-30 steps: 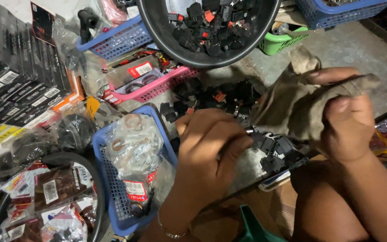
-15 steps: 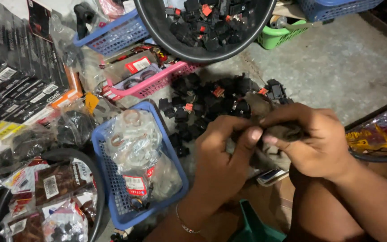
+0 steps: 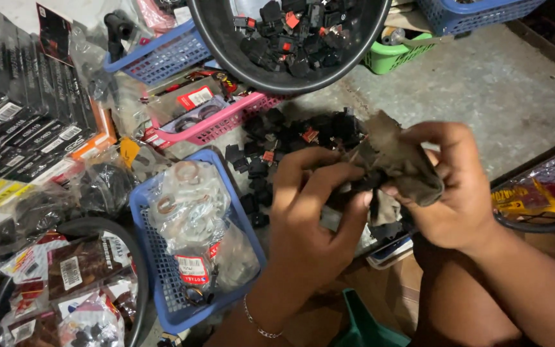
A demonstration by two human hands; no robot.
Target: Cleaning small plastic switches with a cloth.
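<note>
Around my round black basin [image 3: 226, 48] I count three blue baskets [image 3: 162, 283], one pink basket [image 3: 216, 125], one green basket [image 3: 390, 61].

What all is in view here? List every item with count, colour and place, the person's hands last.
small part: one, black, pinched between both hands
rag: one, brown-grey, wrapped around the part in the right hand
loose parts: many, black with some red, in a pile on the floor by the hands
round bowl: one, black, top centre, holding more black and red parts
blue basket: one, left of the hands, holding clear bags of rings
pink basket: one, above the blue basket
second blue basket: one, top left
green basket: one, top right of the bowl
flat boxes: many, black, far left
floor: grey concrete
left hand: bare, bracelet on wrist
right hand: bare
</note>
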